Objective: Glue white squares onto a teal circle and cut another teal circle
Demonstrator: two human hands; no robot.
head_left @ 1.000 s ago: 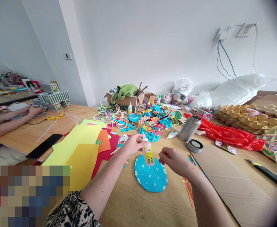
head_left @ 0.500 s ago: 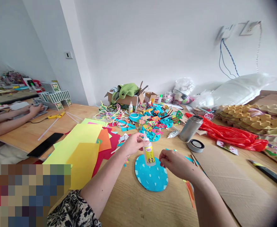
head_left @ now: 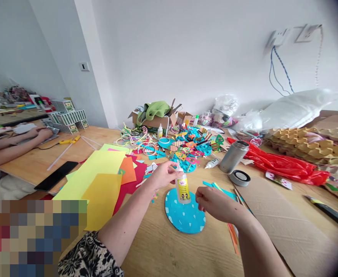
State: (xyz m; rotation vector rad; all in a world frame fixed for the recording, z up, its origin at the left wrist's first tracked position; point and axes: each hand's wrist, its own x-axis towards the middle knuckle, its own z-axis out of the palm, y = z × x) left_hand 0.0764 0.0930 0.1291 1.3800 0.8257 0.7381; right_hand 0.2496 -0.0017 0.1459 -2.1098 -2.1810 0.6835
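Note:
A clear glue bottle with a yellow label hangs upright from my left hand, whose fingers pinch it near the top. Under it lies a round blue disc with pale spots, on the wooden table. My right hand is just right of the bottle, above the disc's right edge, with its fingers curled together. Anything between those fingertips is too small or hidden to make out.
Yellow sheets lie left, beside a black phone. Behind are colourful paper cutouts and another glue bottle. A steel flask, its lid and cardboard are right. Another person's hands rest far left.
Both hands keep nearly the same pose. The whole view has shifted slightly, and my right hand has turned a little with its fingers lower.

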